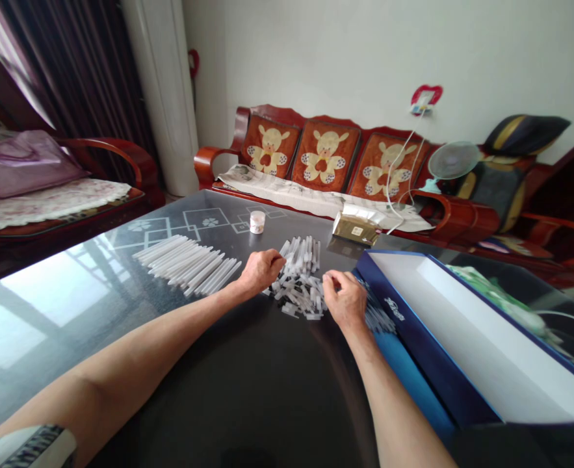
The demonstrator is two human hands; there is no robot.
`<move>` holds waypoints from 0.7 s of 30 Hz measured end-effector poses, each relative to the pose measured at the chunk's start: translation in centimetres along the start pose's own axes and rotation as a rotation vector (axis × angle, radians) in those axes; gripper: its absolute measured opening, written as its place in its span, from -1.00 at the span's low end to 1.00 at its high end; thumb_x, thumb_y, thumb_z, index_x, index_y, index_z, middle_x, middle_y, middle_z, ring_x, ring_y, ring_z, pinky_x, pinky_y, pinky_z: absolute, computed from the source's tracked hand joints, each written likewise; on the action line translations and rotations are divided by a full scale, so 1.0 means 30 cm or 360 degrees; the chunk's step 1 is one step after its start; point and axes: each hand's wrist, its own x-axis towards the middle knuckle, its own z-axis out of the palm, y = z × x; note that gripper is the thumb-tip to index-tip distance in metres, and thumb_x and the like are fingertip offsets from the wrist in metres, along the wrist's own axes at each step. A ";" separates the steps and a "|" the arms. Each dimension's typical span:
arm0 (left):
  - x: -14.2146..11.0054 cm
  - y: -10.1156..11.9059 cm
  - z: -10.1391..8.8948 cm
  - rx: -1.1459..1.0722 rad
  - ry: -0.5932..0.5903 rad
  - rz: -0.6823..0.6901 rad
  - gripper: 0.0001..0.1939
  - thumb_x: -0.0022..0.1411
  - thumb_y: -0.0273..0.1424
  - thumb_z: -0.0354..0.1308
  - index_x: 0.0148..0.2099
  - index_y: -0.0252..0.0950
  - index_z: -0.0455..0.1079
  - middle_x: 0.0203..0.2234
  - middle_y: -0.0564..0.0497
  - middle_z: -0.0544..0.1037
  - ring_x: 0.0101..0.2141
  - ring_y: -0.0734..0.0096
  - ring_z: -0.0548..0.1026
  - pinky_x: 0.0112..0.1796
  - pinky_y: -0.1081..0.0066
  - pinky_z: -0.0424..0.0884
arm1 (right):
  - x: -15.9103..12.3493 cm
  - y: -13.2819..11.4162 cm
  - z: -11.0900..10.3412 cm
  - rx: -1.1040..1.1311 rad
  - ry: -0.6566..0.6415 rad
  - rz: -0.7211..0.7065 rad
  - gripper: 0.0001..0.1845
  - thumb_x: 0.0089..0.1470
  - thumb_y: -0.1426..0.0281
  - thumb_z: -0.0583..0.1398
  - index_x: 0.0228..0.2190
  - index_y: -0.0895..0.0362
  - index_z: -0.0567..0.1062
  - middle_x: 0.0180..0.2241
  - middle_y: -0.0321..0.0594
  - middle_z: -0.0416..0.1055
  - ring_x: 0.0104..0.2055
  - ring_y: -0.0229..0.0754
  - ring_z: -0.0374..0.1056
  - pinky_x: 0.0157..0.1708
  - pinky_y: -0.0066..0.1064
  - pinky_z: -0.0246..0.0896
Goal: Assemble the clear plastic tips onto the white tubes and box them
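My left hand [263, 270] is above the table, fingers curled into a pinch, just left of a pile of small translucent white plastic pieces that look like pen caps [300, 296]. My right hand [346, 298] is on the pile's other side, its thumb and fingertips pressed together. Anything in either pinch is too small or hidden to make out. Behind the caps lies a bunch of short whitish tubes [302, 252]. To the left, a row of long white pen-like barrels [186, 263] is spread out. Partly covered by my right hand are thin greyish sticks [380, 317].
A long dark-blue box [423, 351] with a white inside stands along the right. Farther back on the dark glossy table [247, 383] are a small white tub [257, 222] and a tissue box [356, 227]. A wooden sofa [323, 156] and a fan [455, 160] stand beyond.
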 end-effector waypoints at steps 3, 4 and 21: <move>-0.001 -0.007 0.006 0.0004 0.0007 -0.0006 -0.77 0.20 -0.34 0.04 -0.36 -0.30 0.48 -0.61 0.05 0.51 -0.53 0.49 0.46 -0.43 0.56 0.28 | -0.022 -0.010 0.014 -0.0177 -0.0055 -0.0155 -0.79 -0.03 0.37 0.12 -0.43 0.15 0.56 -0.49 -0.18 0.40 -0.42 -0.19 0.33 -0.33 -0.38 0.23; -0.002 -0.008 0.007 0.0006 0.0001 -0.0008 -0.78 0.19 -0.34 0.04 -0.36 -0.30 0.48 -0.61 0.05 0.51 -0.53 0.50 0.46 -0.43 0.56 0.27 | -0.028 -0.009 0.019 -0.0184 -0.0061 -0.0166 -0.79 -0.04 0.38 0.13 -0.42 0.15 0.56 -0.47 -0.18 0.40 -0.41 -0.18 0.33 -0.32 -0.37 0.24; 0.077 -0.089 -0.151 0.0936 -0.0214 -0.0378 -0.69 0.20 -0.29 -0.02 -0.19 -0.21 0.54 -0.29 -0.03 0.59 -0.24 0.33 0.51 -0.24 0.49 0.34 | -0.042 0.028 0.073 -0.0116 -0.0048 -0.0362 -0.79 0.06 0.29 0.14 -0.40 0.15 0.51 -0.36 -0.12 0.41 -0.27 -0.11 0.33 -0.16 -0.28 0.23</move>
